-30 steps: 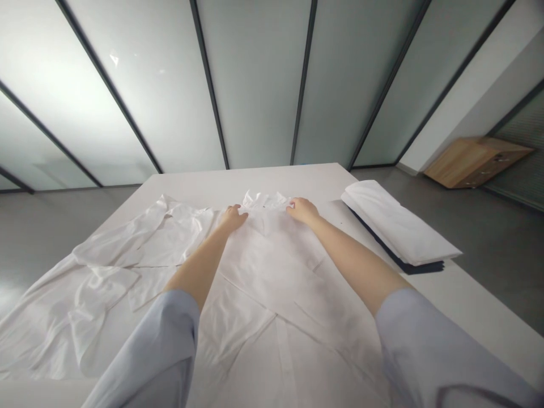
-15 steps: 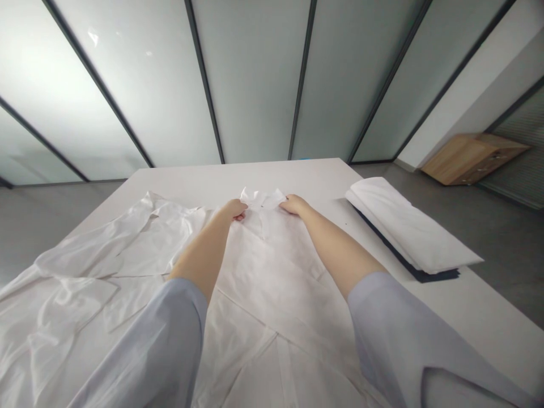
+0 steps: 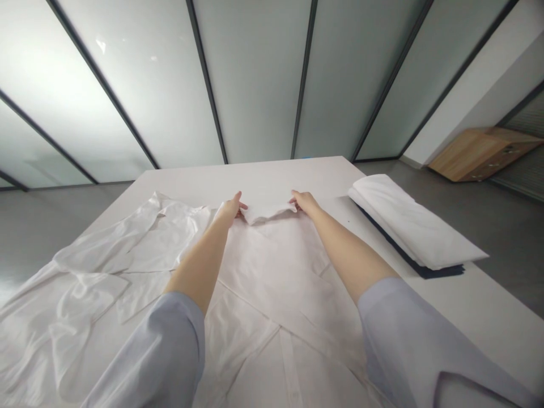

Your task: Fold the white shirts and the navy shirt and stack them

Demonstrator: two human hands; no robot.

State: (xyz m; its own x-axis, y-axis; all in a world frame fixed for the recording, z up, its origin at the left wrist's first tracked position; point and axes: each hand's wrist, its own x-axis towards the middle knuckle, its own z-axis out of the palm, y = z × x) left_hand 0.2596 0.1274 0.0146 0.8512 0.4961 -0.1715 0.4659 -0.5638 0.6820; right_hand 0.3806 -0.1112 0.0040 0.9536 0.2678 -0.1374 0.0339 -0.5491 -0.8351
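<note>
A white shirt (image 3: 280, 277) lies spread in front of me, with a button placket showing at its near end. At its far end a strip of white cloth, which looks like the collar (image 3: 268, 214), is turned over toward me. My left hand (image 3: 233, 207) holds the left end of this strip, its thumb raised and its fingertips at the cloth. At the right end, my right hand (image 3: 304, 202) pinches the corner between thumb and fingers. Between the hands the strip's near edge is slightly wavy. Creases cross the shirt's lower part.
Left of the shirt, another shiny white garment (image 3: 93, 283) lies rumpled. A folded white cloth on a dark navy piece (image 3: 408, 224) sits near the right edge of the white table (image 3: 246, 178). Beyond stand frosted glass panels (image 3: 259, 79) and a wooden cabinet (image 3: 471, 153).
The collar strip, upright and crumpled before, now lies turned over toward me and flatter. My hands have moved slightly farther apart, and the left thumb is now raised.
</note>
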